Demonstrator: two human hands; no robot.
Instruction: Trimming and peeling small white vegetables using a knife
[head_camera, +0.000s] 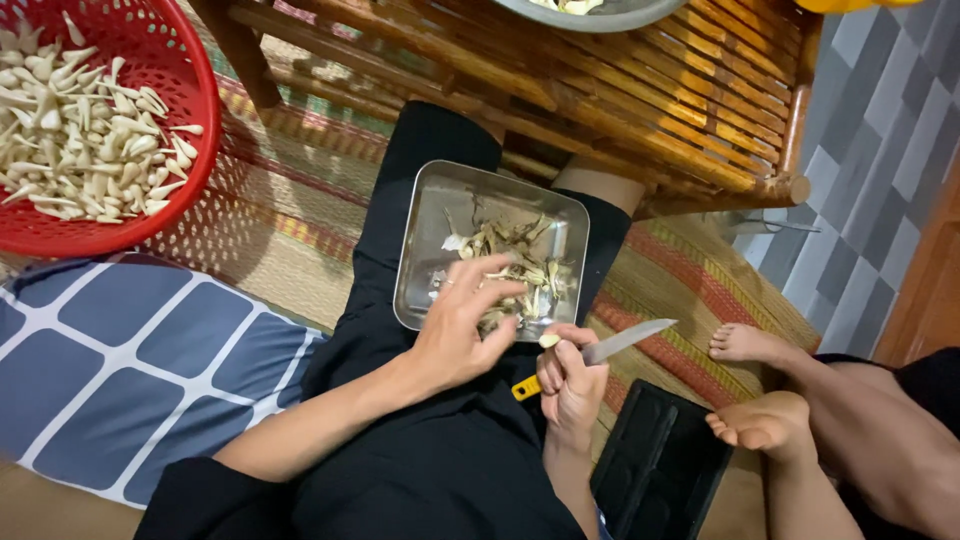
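Note:
On my lap rests a square metal tray (430, 205) holding a pile of dry peelings and scraps (515, 262). My left hand (462, 325) hovers over the tray's near edge, fingers spread and curled down, close to a small pale bulb (549, 340). That bulb sits at the fingertips of my right hand (570, 385), which also grips a knife (625, 342) with a yellow handle (526, 387). The blade points right, away from the tray.
A red plastic basket (190, 160) of several peeled white bulbs stands at upper left on a woven mat. A bamboo table (650, 90) stretches above my knees. Another person's bare feet (760, 415) lie at right beside a black case (660, 465). A blue checked cushion (130, 360) lies at left.

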